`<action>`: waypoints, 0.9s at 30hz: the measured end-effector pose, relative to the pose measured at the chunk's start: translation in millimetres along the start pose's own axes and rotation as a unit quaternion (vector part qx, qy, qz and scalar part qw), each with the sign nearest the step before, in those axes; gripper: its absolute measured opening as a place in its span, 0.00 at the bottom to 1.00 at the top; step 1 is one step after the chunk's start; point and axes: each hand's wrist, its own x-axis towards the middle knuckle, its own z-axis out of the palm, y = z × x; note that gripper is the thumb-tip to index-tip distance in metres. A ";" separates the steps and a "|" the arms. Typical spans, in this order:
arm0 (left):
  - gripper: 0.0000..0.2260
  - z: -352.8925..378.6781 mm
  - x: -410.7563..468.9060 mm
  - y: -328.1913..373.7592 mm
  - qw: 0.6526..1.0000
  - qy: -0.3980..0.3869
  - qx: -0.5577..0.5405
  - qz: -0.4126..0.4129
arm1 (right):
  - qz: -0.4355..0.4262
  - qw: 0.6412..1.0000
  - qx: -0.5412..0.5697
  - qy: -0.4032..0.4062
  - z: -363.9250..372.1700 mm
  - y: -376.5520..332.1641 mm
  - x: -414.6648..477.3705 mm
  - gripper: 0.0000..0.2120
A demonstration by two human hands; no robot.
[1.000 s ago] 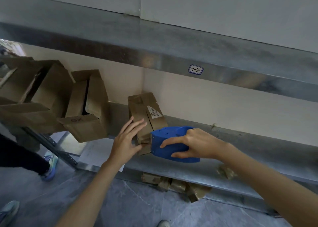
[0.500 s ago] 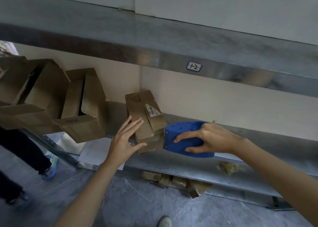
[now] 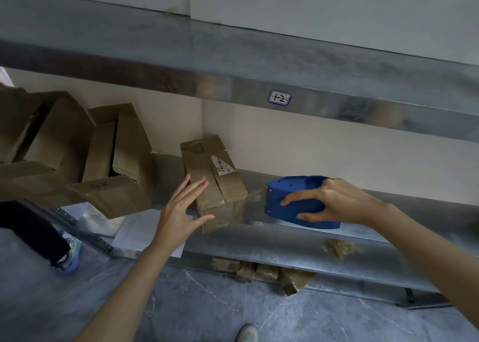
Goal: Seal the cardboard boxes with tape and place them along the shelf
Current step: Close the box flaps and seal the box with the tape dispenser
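A small closed cardboard box (image 3: 215,176) with a white barcode label lies tilted on the metal shelf (image 3: 285,240). My left hand (image 3: 184,209) presses flat against its left side, fingers straight and thumb under the front corner. My right hand (image 3: 329,201) grips a blue tape dispenser (image 3: 293,199) just right of the box. A clear strip of tape (image 3: 255,199) stretches from the dispenser to the box's right end.
Several open, empty cardboard boxes (image 3: 114,160) lie tipped at the shelf's left end. A white sheet (image 3: 140,230) lies on the shelf near my left wrist. Crumpled tape (image 3: 339,248) sits on the shelf front; flattened cardboard (image 3: 261,271) lies on the floor below. A person's leg and shoe (image 3: 67,258) stand left.
My right hand has drawn the dispenser to the right, away from the box, pulling out a strip of tape. My left hand stays against the box.
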 end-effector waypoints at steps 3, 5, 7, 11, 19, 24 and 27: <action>0.38 0.0 0.4 -0.1 1.000 0.001 0.001 -0.004 | 0.004 1.000 -0.001 -0.005 -0.7 1.6 0.7 0.19; 0.37 -0.1 0.4 0.1 1.000 0.000 -0.002 -0.005 | 0.005 1.000 0.000 -0.004 0.0 2.9 1.2 0.19; 0.37 -0.2 0.3 1.0 1.000 -0.001 -0.008 -0.009 | 0.005 1.000 -0.002 -0.001 1.2 4.2 2.5 0.19; 0.37 -0.7 0.8 3.1 1.000 0.001 -0.009 -0.013 | 0.001 1.000 0.005 -0.001 4.9 6.4 4.9 0.19; 0.37 -0.7 0.0 4.7 1.000 0.000 -0.009 -0.021 | 0.011 1.000 -0.016 0.011 19.1 7.4 26.4 0.19; 0.38 -1.4 0.5 6.1 0.999 -0.004 -0.023 -0.026 | 0.017 0.999 -0.018 0.021 27.7 5.4 36.5 0.20; 0.38 -1.3 0.6 6.4 0.999 -0.002 -0.026 -0.023 | 0.017 0.999 -0.029 0.025 28.3 -0.7 40.9 0.20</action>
